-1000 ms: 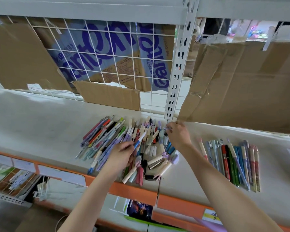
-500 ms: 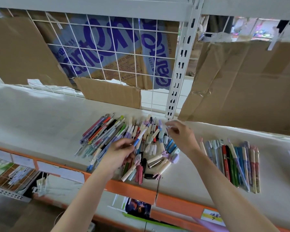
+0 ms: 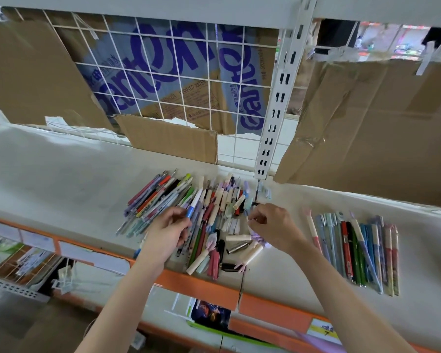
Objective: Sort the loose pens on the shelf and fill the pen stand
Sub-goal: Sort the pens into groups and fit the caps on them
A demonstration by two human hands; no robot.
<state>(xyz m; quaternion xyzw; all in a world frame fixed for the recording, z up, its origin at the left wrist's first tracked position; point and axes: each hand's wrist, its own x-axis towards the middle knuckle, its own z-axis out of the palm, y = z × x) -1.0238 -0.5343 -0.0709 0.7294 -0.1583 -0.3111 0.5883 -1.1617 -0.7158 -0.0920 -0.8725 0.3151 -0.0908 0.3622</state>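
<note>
A mixed heap of loose pens and caps lies on the white shelf. Long pens fan out along its left side. A separate row of pens lies to the right. My left hand is over the heap's left part, shut on a blue and white pen. My right hand hovers over the heap's right part with its fingers pinched, and a small dark piece shows at the fingertips. No pen stand is in view.
The shelf has an orange front edge with labels. A white slotted post rises just behind the heap. A wire grid and cardboard sheets close off the back. Lower shelves with goods sit below left.
My right hand has drawn back from the far edge of the heap toward me. My left hand has stayed on the blue and white pen, shifting slightly.
</note>
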